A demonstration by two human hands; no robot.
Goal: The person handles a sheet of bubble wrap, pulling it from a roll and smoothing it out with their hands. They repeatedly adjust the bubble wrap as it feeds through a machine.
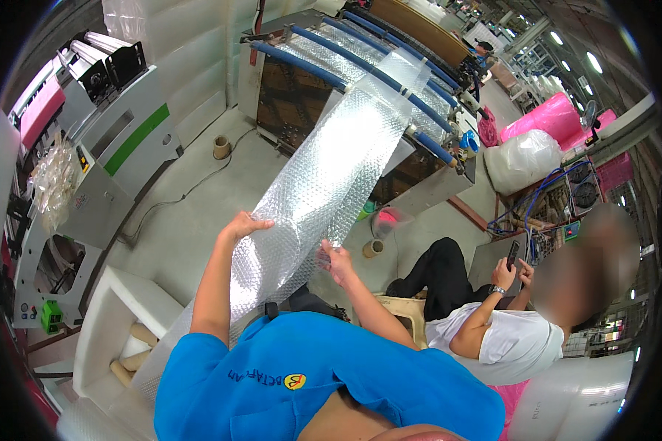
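Note:
A long strip of clear bubble wrap (pixel 331 169) runs down from a machine with blue rollers (pixel 360 66) toward my chest. My left hand (pixel 244 224) grips the strip's left edge, fingers curled over it. My right hand (pixel 336 261) pinches the right edge a little lower. Both arms reach out from my blue shirt (pixel 309 382), and the strip's lower end passes between them down to my left side.
A seated person in a white shirt (pixel 504 338) holds a phone (pixel 513 253) at my right. A grey machine with a green stripe (pixel 125 147) stands left. A white box of cardboard tubes (pixel 118 323) sits lower left. Pink and clear bags (pixel 544 125) lie far right.

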